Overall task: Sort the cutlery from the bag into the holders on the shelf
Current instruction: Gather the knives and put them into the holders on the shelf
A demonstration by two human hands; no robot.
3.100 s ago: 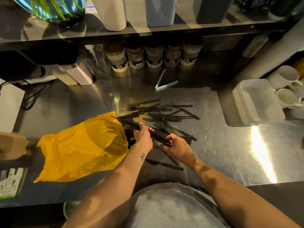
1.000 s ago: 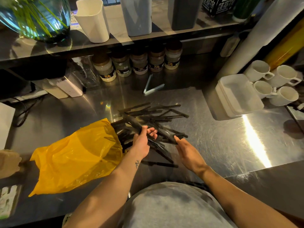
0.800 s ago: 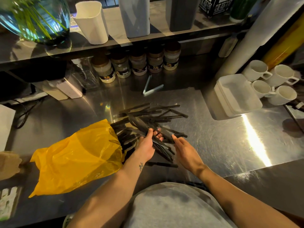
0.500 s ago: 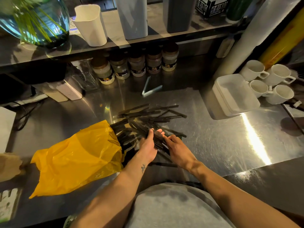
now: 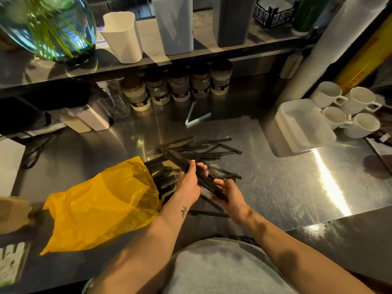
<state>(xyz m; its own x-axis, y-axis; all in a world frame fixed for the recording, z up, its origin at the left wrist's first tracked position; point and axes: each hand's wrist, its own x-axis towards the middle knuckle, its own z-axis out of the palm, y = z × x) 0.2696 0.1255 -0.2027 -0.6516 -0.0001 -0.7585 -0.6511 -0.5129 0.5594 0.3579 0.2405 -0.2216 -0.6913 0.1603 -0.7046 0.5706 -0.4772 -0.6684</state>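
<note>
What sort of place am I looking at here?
Probably a café or takeaway's prep area: a stainless steel counter, four white ceramic cups beside stacked white plastic tubs, and a heap of black plastic cutlery.
</note>
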